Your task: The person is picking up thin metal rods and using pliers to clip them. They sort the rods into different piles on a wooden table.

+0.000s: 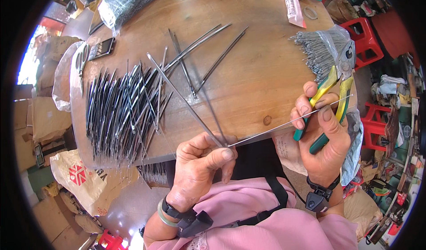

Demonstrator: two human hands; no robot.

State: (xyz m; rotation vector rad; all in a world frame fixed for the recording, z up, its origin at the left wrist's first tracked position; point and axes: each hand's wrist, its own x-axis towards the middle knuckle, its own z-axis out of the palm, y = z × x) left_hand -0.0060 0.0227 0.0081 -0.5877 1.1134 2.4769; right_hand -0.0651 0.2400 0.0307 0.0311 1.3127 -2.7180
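Observation:
Near the table's front edge my left hand point(205, 158) is closed in a pinch on the lower end of a long grey metal strip point(186, 103), which slants up and away to the left. From that pinched end a thin straight wire point(270, 131) runs to the right. My right hand point(326, 134) grips pliers point(344, 64) with yellow and green handles, their jaws pointing away from me. Its thumb and fingers also hold the wire near its far end, which sticks out past the handles. Whether the wire passes through the strip's end is hidden by my left fingers.
A heap of dark metal strips point(117, 112) covers the table's left side; several loose ones point(222, 60) lie mid-table. A bundle of thin wires point(316, 50) sits at right. Scissors point(81, 64), a phone-like device point(101, 48), a filled plastic bag point(128, 4) and red stools point(361, 41) are around.

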